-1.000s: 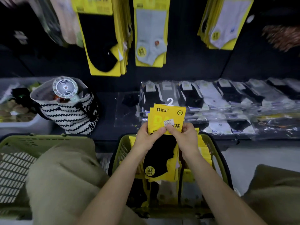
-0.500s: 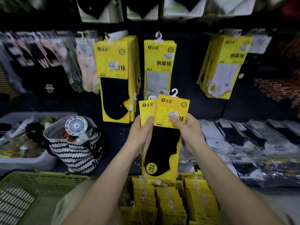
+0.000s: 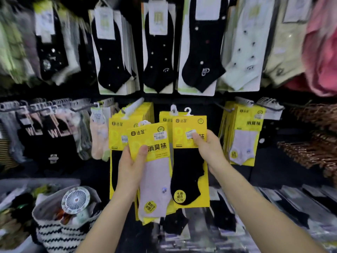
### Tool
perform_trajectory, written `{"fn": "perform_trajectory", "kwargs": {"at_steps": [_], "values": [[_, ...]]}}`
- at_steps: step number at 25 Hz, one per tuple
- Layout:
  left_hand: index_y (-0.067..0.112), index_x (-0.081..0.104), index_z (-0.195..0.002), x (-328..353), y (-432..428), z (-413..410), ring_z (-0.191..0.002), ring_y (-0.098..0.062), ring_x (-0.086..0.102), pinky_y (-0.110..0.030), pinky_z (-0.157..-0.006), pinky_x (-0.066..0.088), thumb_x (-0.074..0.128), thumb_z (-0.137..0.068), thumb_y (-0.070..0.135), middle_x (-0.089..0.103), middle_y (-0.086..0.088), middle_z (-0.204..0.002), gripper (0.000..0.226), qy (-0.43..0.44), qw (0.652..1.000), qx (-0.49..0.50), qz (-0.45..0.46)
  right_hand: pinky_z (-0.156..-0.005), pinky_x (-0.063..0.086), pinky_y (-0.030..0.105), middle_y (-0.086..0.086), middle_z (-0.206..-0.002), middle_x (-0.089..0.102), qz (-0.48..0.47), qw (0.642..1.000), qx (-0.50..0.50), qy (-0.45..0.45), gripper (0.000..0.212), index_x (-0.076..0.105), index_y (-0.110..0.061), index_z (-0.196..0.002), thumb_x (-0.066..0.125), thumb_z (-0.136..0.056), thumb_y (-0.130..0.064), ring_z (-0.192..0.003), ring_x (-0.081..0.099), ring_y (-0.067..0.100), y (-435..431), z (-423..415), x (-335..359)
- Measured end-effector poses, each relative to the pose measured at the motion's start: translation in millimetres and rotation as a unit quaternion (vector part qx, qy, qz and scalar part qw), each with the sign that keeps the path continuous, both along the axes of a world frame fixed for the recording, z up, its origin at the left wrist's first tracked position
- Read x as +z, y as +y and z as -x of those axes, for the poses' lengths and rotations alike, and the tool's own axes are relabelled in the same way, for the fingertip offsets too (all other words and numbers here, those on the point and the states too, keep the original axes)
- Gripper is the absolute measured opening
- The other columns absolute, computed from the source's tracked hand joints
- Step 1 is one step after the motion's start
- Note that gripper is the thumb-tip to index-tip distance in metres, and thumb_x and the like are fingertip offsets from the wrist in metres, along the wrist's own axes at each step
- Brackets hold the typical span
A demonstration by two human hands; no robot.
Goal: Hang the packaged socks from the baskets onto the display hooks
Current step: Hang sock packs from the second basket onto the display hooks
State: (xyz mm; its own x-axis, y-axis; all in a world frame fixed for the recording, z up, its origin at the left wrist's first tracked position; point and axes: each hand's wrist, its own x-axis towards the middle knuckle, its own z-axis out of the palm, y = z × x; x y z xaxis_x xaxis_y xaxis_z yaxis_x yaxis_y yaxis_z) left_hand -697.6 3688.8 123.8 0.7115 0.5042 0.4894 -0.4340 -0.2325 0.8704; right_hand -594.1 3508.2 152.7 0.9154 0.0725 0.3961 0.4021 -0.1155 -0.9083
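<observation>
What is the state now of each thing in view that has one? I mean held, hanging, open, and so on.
left grip, holds the pale sock pack by its card.
right grip, pinches the black sock pack, held up before the display.
hook of the black pack, seems free of any peg.
yellow packs on the right, hanging on a peg.
striped bag, open, small fan lying on top.
</observation>
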Motion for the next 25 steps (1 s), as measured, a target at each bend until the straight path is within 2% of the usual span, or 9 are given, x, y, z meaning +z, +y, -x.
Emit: {"fn": "perform_trajectory", "kwargs": {"at_steps": [4, 7, 9, 12, 14, 16, 18, 21, 25], "values": [[0.037, 0.053, -0.104, 13, 8, 8, -0.093, 0.018, 0.056, -0.004, -0.068, 0.044, 0.054, -0.090, 0.034, 0.064, 0.031, -0.095, 0.014, -0.024, 0.999, 0.030, -0.021, -0.087, 0.050, 0.039, 0.004, -0.105, 0.064, 0.057, 0.998, 0.011, -0.010, 0.014, 0.057, -0.018, -0.100, 0.052, -0.094, -0.029, -0.098, 0.060, 0.020, 22, -12, 9], [0.055, 0.050, -0.101, 31, 9, 18, -0.090, 0.027, 0.051, 0.006, -0.066, 0.038, 0.052, -0.094, 0.026, 0.054, 0.050, -0.096, 0.031, -0.048, 0.996, 0.029, -0.064, -0.087, 0.050, 0.039, 0.004, -0.105, 0.063, 0.079, 0.997, 0.001, -0.008, 0.022, 0.057, -0.014, -0.103, 0.051, -0.094, -0.033, -0.097, 0.060, 0.020, 32, -16, 3], [0.065, 0.049, -0.096, 39, 11, 20, -0.089, 0.026, 0.052, 0.005, -0.067, 0.039, 0.051, -0.094, 0.023, 0.054, 0.051, -0.094, 0.043, -0.046, 0.996, 0.028, -0.069, -0.087, 0.050, 0.039, 0.004, -0.105, 0.063, 0.082, 0.997, -0.007, 0.009, 0.027, 0.057, -0.012, -0.106, 0.050, -0.094, -0.036, -0.098, 0.059, 0.021, 35, -17, 2], [0.037, 0.056, -0.111, 36, 17, 11, -0.097, 0.013, 0.058, -0.015, -0.086, 0.049, 0.051, -0.093, 0.029, 0.063, 0.032, -0.103, 0.020, -0.030, 0.998, 0.008, -0.056, -0.083, 0.050, 0.037, 0.002, -0.102, 0.063, 0.093, 0.995, -0.005, 0.039, 0.027, 0.056, -0.013, -0.104, 0.053, -0.092, -0.038, -0.098, 0.059, 0.021, 35, -17, 1], [0.031, 0.057, -0.110, 32, 15, 6, -0.103, 0.001, 0.060, -0.030, -0.091, 0.049, 0.052, -0.091, 0.036, 0.066, 0.017, -0.108, 0.021, -0.006, 0.999, -0.009, -0.036, -0.074, 0.048, 0.030, -0.004, -0.094, 0.059, 0.080, 0.993, -0.082, 0.008, 0.021, 0.051, -0.019, -0.098, 0.059, -0.089, -0.036, -0.093, 0.059, 0.017, 30, -12, -3], [0.037, 0.056, -0.104, 29, 11, 1, -0.099, 0.007, 0.059, -0.024, -0.085, 0.047, 0.053, -0.090, 0.037, 0.065, 0.019, -0.105, 0.014, 0.000, 1.000, -0.017, -0.018, -0.071, 0.044, 0.023, -0.008, -0.091, 0.057, 0.012, 0.989, -0.130, -0.070, 0.016, 0.048, -0.025, -0.094, 0.061, -0.087, -0.033, -0.088, 0.056, 0.011, 25, -1, -5], [0.036, 0.057, -0.108, 29, 4, -5, -0.098, 0.010, 0.059, -0.017, -0.079, 0.044, 0.053, -0.091, 0.036, 0.065, 0.020, -0.105, 0.018, 0.004, 0.999, -0.027, -0.024, -0.069, 0.044, 0.019, -0.006, -0.088, 0.061, -0.051, 0.995, -0.032, -0.079, 0.016, 0.052, -0.027, -0.087, 0.063, -0.084, -0.038, -0.082, 0.059, 0.008, 29, 11, 2], [0.035, 0.056, -0.109, 30, -7, -13, -0.097, 0.008, 0.059, -0.010, -0.073, 0.046, 0.053, -0.091, 0.034, 0.064, 0.018, -0.106, 0.018, 0.014, 0.998, -0.046, -0.035, -0.063, 0.048, 0.018, -0.005, -0.078, 0.061, -0.034, 0.996, 0.068, -0.041, 0.034, 0.055, -0.025, -0.082, 0.072, -0.069, -0.051, -0.070, 0.056, 0.006, 39, 24, 13], [0.034, 0.051, -0.107, 30, -19, -16, -0.094, 0.008, 0.058, -0.008, -0.070, 0.048, 0.056, -0.085, 0.038, 0.061, 0.017, -0.106, 0.023, 0.022, 0.996, -0.076, -0.042, -0.068, 0.054, 0.032, 0.004, -0.080, 0.067, -0.057, 0.998, 0.021, -0.035, 0.018, 0.060, -0.020, -0.077, 0.074, -0.077, -0.032, -0.075, 0.064, 0.016, 30, 24, 15]]}}
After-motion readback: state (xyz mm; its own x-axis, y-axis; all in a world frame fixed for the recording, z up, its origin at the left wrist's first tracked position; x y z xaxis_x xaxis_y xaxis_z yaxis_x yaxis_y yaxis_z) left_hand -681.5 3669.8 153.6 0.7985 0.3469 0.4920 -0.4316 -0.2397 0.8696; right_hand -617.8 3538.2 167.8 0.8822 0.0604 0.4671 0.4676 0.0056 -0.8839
